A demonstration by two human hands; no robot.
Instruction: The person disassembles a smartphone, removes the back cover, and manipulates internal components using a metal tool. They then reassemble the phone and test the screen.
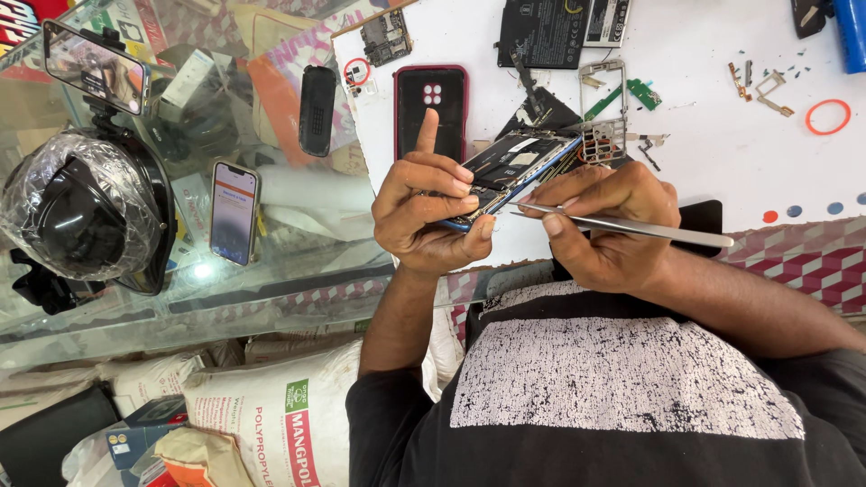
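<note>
My left hand (424,216) grips an opened phone with a blue frame (519,162), its back off and its inner boards showing. The index finger of that hand points straight up. My right hand (604,225) pinches slim metal tweezers (631,226) like a pen. The tweezer tips lie at the phone's near edge, close to my left thumb. Both hands hover over the near edge of a white work board (722,162).
On the board lie a dark red phone case (431,99), a black battery (541,32), a small circuit board (386,36), metal frames, tiny parts and a red ring (827,117). Left, a glass counter holds a lit phone (234,212) and a plastic-wrapped helmet (86,212). White sacks (271,415) sit below.
</note>
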